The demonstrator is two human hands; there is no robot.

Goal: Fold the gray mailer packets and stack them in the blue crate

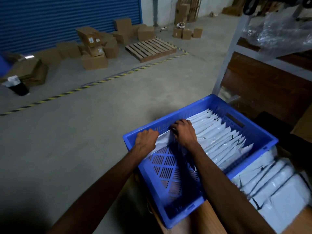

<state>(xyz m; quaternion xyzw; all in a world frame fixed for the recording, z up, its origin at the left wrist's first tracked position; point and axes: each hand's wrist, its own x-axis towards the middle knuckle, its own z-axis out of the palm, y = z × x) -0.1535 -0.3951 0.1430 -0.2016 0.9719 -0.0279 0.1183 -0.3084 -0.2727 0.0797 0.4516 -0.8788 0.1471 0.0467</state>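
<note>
Two bare forearms reach up from the bottom of the frame into a blue crate [185,215] that sits on a wooden desk [207,220] at lower right. Left hand [146,141] is at the crate's upper-left wall, its fingers curled around one end of a gray mailer packet [163,140]. Right hand [184,132] lies just right of it, fingers bent down and pinching the other end of the same packet, which stretches between the two hands close against the wall. Right of the hands, a row of folded packets [217,141] stands on edge, filling the right part of the crate from the far wall to the near one. The crate's perforated floor shows bare in the lower-left part, below the hands. Outside the crate, at the lower right edge of the frame, a pile of unfolded packets [276,188] lies on the desk, touching the crate's right wall.

Across the concrete floor, a wooden pallet [150,48] lies in the upper middle, with cardboard boxes [94,46] heaped to its left before a blue roller shutter [67,19]. A metal rack [236,46] stands at upper right.
</note>
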